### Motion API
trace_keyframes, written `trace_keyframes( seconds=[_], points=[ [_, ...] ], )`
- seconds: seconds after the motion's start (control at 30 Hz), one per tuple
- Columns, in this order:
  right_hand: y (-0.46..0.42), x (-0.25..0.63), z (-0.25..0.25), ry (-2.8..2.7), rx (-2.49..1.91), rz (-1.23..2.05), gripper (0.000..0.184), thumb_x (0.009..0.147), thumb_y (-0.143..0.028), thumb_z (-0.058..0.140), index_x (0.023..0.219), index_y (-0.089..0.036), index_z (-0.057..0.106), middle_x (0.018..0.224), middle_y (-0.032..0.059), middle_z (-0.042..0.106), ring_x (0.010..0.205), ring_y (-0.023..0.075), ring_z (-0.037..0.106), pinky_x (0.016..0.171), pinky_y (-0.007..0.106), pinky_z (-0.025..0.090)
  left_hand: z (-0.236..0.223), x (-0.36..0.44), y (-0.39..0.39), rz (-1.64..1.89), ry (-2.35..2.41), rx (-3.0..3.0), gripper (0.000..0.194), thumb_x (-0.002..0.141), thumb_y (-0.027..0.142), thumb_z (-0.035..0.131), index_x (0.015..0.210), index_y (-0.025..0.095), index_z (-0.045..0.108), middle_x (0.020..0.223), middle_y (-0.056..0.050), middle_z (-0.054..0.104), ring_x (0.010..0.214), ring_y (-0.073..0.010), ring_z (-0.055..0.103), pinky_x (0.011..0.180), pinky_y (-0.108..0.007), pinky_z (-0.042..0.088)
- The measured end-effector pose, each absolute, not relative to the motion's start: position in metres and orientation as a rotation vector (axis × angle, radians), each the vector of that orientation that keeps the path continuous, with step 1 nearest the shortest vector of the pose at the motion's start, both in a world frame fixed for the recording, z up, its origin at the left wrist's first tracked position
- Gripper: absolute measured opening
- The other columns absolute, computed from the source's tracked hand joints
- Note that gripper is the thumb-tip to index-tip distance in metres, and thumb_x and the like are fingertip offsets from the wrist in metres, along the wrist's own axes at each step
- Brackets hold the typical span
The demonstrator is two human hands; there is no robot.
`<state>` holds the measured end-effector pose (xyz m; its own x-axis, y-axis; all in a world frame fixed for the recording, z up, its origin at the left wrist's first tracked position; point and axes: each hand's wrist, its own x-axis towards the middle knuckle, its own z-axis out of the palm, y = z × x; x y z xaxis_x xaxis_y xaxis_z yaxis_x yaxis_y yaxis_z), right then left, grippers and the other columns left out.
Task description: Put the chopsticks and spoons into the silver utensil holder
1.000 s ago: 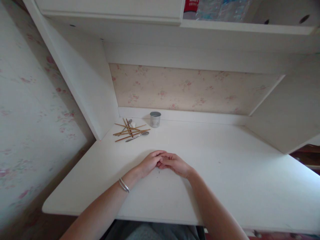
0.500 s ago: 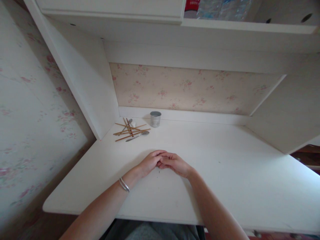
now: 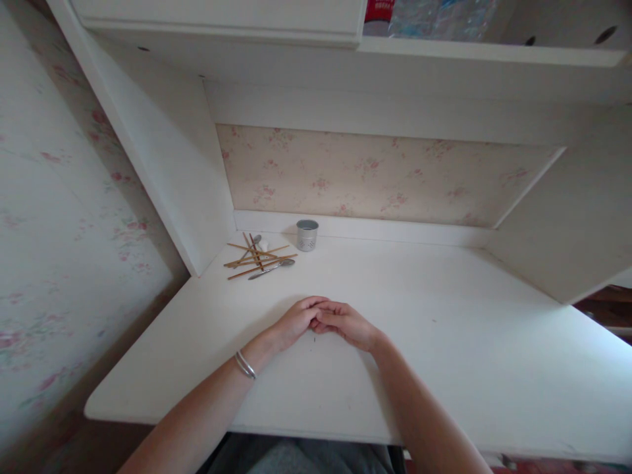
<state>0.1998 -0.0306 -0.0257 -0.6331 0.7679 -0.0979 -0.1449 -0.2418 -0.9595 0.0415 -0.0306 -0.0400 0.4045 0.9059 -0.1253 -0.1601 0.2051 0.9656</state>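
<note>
On the white desk, my left hand and my right hand rest clasped together, fingers overlapping and closed. No object shows in either hand; the palms are hidden. Beyond them, to the left, lies a loose pile of wooden chopsticks, crossed over one another. A metal spoon lies at the pile's near side, and a second spoon sticks out at the back. Beside that one is a small white object I cannot make out. A grey metal cup with small holes stands upright right of the pile.
A side panel rises at the desk's left, another at its right. Overhead runs a shelf holding clear plastic bottles and a red-labelled item. The desk's front edge is close to my body.
</note>
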Motion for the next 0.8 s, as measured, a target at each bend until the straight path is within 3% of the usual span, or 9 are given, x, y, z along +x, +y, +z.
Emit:
trace_keyframes(
  seconds=[0.17, 0.27, 0.37, 0.53, 0.67, 0.73, 0.8],
  points=[
    [-0.032, 0.2, -0.026, -1.368, -0.789, 1.904, 0.03, 0.077, -0.036, 0.072, 0.098, -0.014, 0.068, 0.089, 0.0065, 0.069, 0.079, 0.0136, 0.063, 0.081, 0.03, 0.047, -0.035, 0.032, -0.022, 0.848, 0.92, 1.229, 0.037, 0.076, 0.029, 0.06, 0.112, 0.018, 0.063, 0.101, -0.007, 0.067, 0.082, -0.0145, 0.059, 0.07, -0.026, 0.044],
    [-0.031, 0.2, -0.029, -1.267, -0.839, 1.888, 0.032, 0.074, -0.034, 0.075, 0.098, -0.016, 0.068, 0.084, 0.0047, 0.069, 0.076, 0.0135, 0.063, 0.08, 0.031, 0.048, -0.025, 0.011, 0.008, 0.958, 1.099, 1.47, 0.035, 0.08, 0.037, 0.058, 0.11, 0.019, 0.062, 0.112, -0.008, 0.064, 0.094, -0.0176, 0.061, 0.08, -0.029, 0.047],
    [-0.028, 0.198, -0.031, -1.231, -0.875, 1.888, 0.031, 0.073, -0.034, 0.076, 0.096, -0.015, 0.067, 0.079, 0.0041, 0.069, 0.072, 0.0131, 0.063, 0.077, 0.03, 0.048, -0.013, -0.021, 0.057, 1.049, 1.43, 1.944, 0.032, 0.082, 0.034, 0.055, 0.107, 0.017, 0.063, 0.116, -0.009, 0.062, 0.102, -0.0196, 0.059, 0.091, -0.032, 0.046],
    [-0.026, 0.196, -0.032, -1.219, -0.878, 1.888, 0.03, 0.073, -0.036, 0.075, 0.093, -0.016, 0.067, 0.078, 0.0034, 0.069, 0.071, 0.0123, 0.062, 0.076, 0.029, 0.048, -0.001, -0.071, 0.132, 0.801, 1.987, 2.239, 0.045, 0.086, 0.043, 0.046, 0.118, 0.015, 0.06, 0.127, -0.012, 0.055, 0.123, -0.0269, 0.045, 0.11, -0.043, 0.029],
    [-0.025, 0.196, -0.033, -1.233, -0.888, 1.863, 0.029, 0.074, -0.036, 0.074, 0.093, -0.016, 0.067, 0.078, 0.003, 0.068, 0.071, 0.0121, 0.062, 0.075, 0.029, 0.048, -0.008, -0.091, 0.162, 0.385, 2.187, 2.149, 0.06, 0.082, 0.065, 0.039, 0.127, 0.03, 0.055, 0.15, -0.007, 0.033, 0.138, -0.0415, 0.016, 0.105, -0.07, 0.01],
    [-0.024, 0.196, -0.033, -1.244, -0.896, 1.853, 0.028, 0.074, -0.036, 0.074, 0.093, -0.016, 0.067, 0.078, 0.0027, 0.068, 0.071, 0.0122, 0.062, 0.074, 0.029, 0.048, -0.015, -0.095, 0.169, 0.211, 2.194, 2.106, 0.064, 0.08, 0.071, 0.035, 0.129, 0.035, 0.053, 0.153, -0.004, 0.027, 0.14, -0.0441, 0.006, 0.1, -0.075, 0.004],
    [-0.023, 0.196, -0.034, -1.246, -0.894, 1.853, 0.028, 0.073, -0.036, 0.075, 0.093, -0.016, 0.067, 0.077, 0.0021, 0.067, 0.07, 0.012, 0.062, 0.073, 0.028, 0.048, -0.021, -0.096, 0.173, 0.141, 2.175, 2.052, 0.067, 0.078, 0.074, 0.033, 0.131, 0.036, 0.05, 0.155, -0.005, 0.023, 0.14, -0.045, 0.006, 0.1, -0.074, 0.006]
  ],
)
